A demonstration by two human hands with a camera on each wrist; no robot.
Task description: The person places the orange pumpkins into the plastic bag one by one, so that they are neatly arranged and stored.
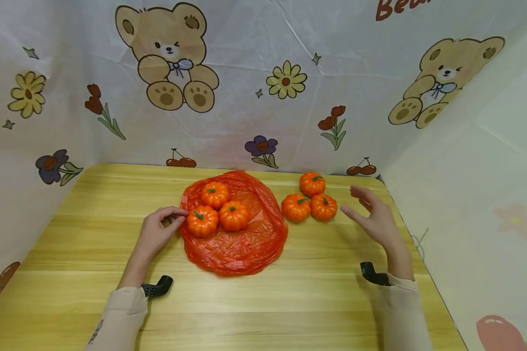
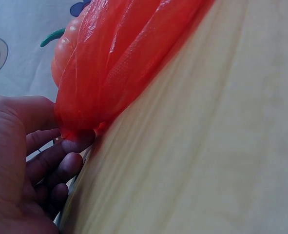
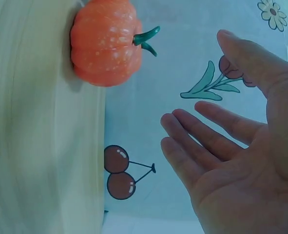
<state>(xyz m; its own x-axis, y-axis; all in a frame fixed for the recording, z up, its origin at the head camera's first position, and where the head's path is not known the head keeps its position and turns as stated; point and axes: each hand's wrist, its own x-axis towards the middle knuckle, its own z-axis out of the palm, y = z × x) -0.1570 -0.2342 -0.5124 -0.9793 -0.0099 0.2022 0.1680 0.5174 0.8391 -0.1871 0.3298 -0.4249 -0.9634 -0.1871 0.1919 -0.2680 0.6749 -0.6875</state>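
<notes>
A red plastic bag [image 1: 254, 248] lies spread on the table, with three small orange pumpkins [image 1: 233, 216] on its left part. My left hand [image 1: 159, 230] pinches the bag's left edge between thumb and fingers; the left wrist view shows the gathered red film [image 2: 92, 92] at the fingertips. Three more pumpkins [image 1: 296, 207] sit in a cluster just right of the bag. Beside them, to the right, my right hand [image 1: 374, 217] hovers with thumb and fingers apart, holding nothing. In the right wrist view, one pumpkin [image 3: 105, 46] with a green stem stands left of the open palm.
The wooden table [image 1: 290, 312] ends at a hanging cloth [image 1: 241, 63] printed with bears and flowers at the back. A pale printed wall covering [image 1: 478, 195] borders the right side. Black wrist cameras [image 1: 158, 286] sit at both cuffs.
</notes>
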